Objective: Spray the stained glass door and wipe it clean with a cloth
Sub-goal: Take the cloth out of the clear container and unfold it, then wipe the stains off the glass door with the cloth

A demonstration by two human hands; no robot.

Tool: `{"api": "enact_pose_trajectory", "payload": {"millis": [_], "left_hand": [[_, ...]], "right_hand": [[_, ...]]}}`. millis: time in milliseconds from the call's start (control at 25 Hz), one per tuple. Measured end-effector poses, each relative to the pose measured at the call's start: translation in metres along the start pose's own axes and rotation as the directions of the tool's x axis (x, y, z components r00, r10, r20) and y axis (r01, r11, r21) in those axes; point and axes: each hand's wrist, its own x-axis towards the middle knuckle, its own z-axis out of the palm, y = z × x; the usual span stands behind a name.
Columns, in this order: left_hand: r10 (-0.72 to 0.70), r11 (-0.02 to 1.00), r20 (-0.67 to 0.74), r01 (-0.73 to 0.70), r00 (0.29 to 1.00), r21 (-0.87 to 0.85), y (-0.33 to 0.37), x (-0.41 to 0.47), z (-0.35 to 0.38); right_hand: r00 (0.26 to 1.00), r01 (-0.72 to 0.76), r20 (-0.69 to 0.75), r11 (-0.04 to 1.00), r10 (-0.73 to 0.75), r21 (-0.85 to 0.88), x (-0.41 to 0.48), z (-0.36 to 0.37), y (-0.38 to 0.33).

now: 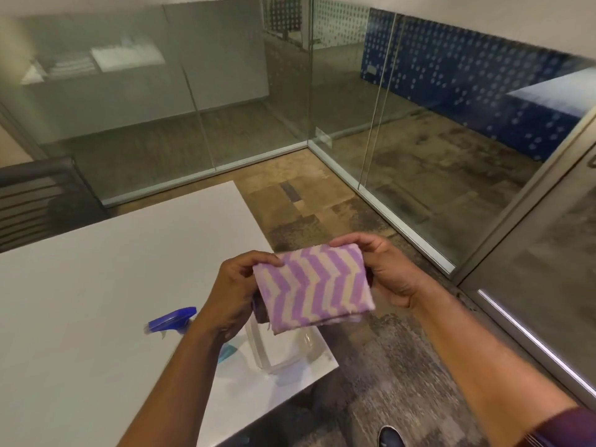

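The person stands by the corner of a big white table and holds a folded purple and cream zigzag cloth in the air with both hands. The left hand pinches the left edge of the cloth, thumb on top and fingers tucked under. The right hand grips the right edge the same way, fingers closed on it. A clear plastic spray bottle with a blue top lies on its side on the table, partly hidden under the left arm. The glass door with a grey metal frame is on the right, well apart from the cloth. Glass walls stand behind the table.
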Motion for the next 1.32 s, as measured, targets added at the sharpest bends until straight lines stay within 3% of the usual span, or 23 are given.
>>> {"api": "enact_pose_trajectory", "payload": {"millis": [120, 160, 240, 360, 480, 600, 680, 760, 840, 920, 960, 1080, 1160, 1200, 1240, 1320], "left_hand": [[-0.109, 0.941, 0.094, 0.133, 0.990, -0.312, -0.005, 0.010, 0.015], [-0.168, 0.847, 0.174, 0.232, 0.970, -0.479, -0.010, 0.012, 0.021], [-0.231, 0.717, 0.313, 0.378, 0.921, -0.586, -0.019, 0.015, 0.040], [-0.235, 0.797, 0.372, 0.397, 0.898, -0.455, -0.022, 0.022, 0.087], [-0.218, 0.880, 0.284, 0.314, 0.934, -0.356, -0.022, 0.032, 0.145], [-0.224, 0.877, 0.295, 0.324, 0.929, -0.355, -0.025, 0.036, 0.202], [-0.205, 0.934, 0.300, 0.278, 0.931, -0.224, -0.029, 0.038, 0.242], [-0.112, 0.993, 0.285, 0.101, 0.952, 0.053, -0.030, 0.042, 0.281], [0.041, 0.947, 0.296, -0.131, 0.954, 0.293, -0.025, 0.044, 0.322], [0.151, 0.860, 0.403, -0.320, 0.903, 0.397, -0.020, 0.050, 0.369], [0.144, 0.856, 0.501, -0.361, 0.854, 0.370, -0.017, 0.054, 0.394], [0.038, 0.939, 0.711, -0.267, 0.702, 0.214, -0.014, 0.064, 0.471], [0.047, 0.970, 0.739, -0.208, 0.672, 0.127, -0.018, 0.062, 0.514], [0.042, 0.987, 0.726, -0.143, 0.687, 0.078, -0.021, 0.060, 0.536], [0.011, 0.998, 0.698, -0.047, 0.716, 0.032, -0.024, 0.056, 0.555], [-0.056, 0.985, 0.655, 0.151, 0.753, -0.089, -0.029, 0.054, 0.595]], "right_hand": [[0.997, 0.028, -0.068, 0.997, -0.023, 0.073, -0.007, -0.018, -0.006], [0.995, 0.042, -0.097, 0.995, -0.033, 0.091, -0.012, -0.024, -0.009], [0.990, 0.053, -0.138, 0.994, -0.039, 0.100, -0.021, -0.040, -0.016], [0.973, 0.062, -0.227, 0.987, -0.027, 0.149, -0.037, -0.075, -0.026], [0.966, -0.071, -0.225, 0.970, 0.125, 0.235, -0.059, -0.123, -0.037], [0.970, -0.160, -0.188, 0.987, 0.151, -0.030, -0.084, -0.170, -0.042], [0.956, -0.125, -0.285, 0.972, 0.065, -0.200, -0.101, -0.205, -0.046], [0.939, -0.123, -0.345, 0.925, -0.010, -0.360, -0.121, -0.240, -0.060], [0.948, -0.100, -0.308, 0.838, -0.084, -0.536, -0.141, -0.277, -0.077], [0.972, -0.064, -0.208, 0.720, -0.112, -0.690, -0.160, -0.313, -0.095], [0.981, -0.046, -0.160, 0.661, -0.113, -0.749, -0.168, -0.326, -0.106], [0.980, -0.003, -0.112, 0.548, -0.167, -0.837, -0.196, -0.360, -0.139], [0.918, -0.073, -0.206, 0.368, -0.337, -0.927, -0.213, -0.378, -0.150], [0.831, -0.190, -0.281, 0.229, -0.480, -0.955, -0.225, -0.390, -0.150], [0.709, -0.310, -0.324, 0.137, -0.627, -0.941, -0.236, -0.399, -0.145], [0.437, -0.400, -0.331, 0.149, -0.837, -0.904, -0.255, -0.413, -0.131]]}}
